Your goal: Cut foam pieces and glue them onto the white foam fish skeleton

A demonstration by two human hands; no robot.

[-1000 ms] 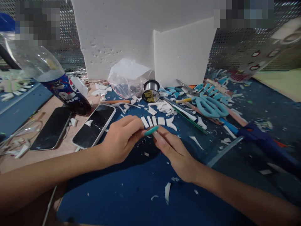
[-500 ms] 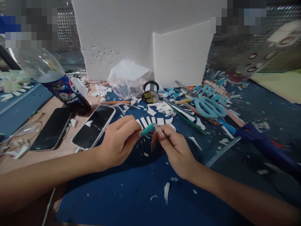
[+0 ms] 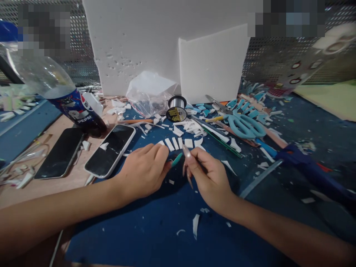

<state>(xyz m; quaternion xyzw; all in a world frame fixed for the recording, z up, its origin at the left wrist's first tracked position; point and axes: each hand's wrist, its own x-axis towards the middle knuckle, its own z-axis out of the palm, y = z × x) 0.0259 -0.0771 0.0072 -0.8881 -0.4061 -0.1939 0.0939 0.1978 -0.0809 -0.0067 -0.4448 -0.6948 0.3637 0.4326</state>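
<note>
My left hand (image 3: 146, 168) is closed, fingers curled, with a long teal nail-shaped tip (image 3: 177, 159) at its thumb. Whatever may be inside its fingers is hidden. Close by on the right, my right hand (image 3: 210, 174) has its thumb pressed towards the bent fingers, long glossy nails pointing up and down. Anything between them is too small to make out. The hands stay slightly apart above the blue mat (image 3: 144, 233). Just beyond the fingertips, small white foam-like strips (image 3: 175, 143) form a curved row.
Two phones (image 3: 109, 152) and a Pepsi bottle (image 3: 75, 107) stand or lie at left. Behind are a line spool (image 3: 177, 108), a plastic bag (image 3: 150, 94) and white boards (image 3: 211, 66). Blue-handled scissors (image 3: 244, 124), a dark blue tool (image 3: 306, 167) and scattered white scraps (image 3: 196, 226) lie around.
My hands have drawn a little apart and slightly down. The teal tip no longer meets the right thumb, and more of the white row shows.
</note>
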